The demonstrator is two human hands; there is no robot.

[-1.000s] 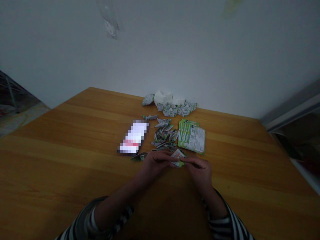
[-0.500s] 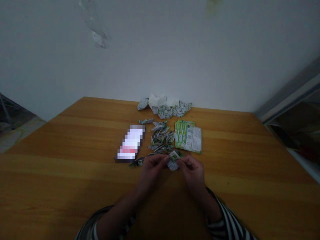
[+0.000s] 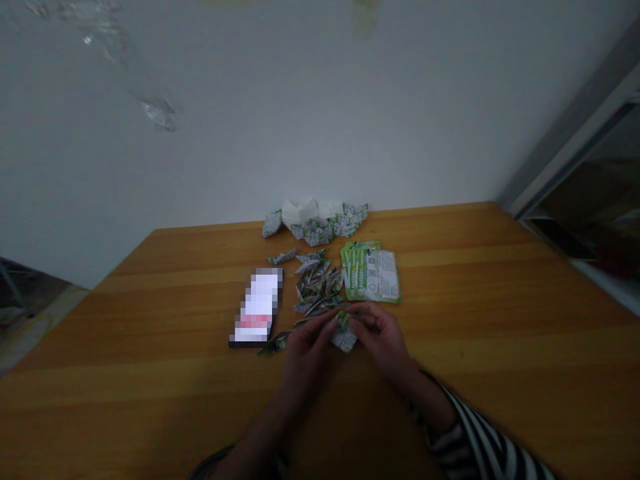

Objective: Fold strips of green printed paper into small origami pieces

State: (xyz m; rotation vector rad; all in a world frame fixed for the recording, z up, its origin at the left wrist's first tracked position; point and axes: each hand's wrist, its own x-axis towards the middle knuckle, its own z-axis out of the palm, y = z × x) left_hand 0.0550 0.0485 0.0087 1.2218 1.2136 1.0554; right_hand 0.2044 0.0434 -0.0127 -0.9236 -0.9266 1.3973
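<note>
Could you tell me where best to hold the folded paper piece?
Grip the folded paper piece by its pale lower flap from the near side: that flap sticks out free, while the left hand and right hand pinch its upper part.

Left hand (image 3: 307, 353) and right hand (image 3: 383, 337) close together — fingers (image 3: 367, 313) pinched.

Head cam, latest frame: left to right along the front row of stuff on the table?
phone → left hand → paper piece → right hand
</note>
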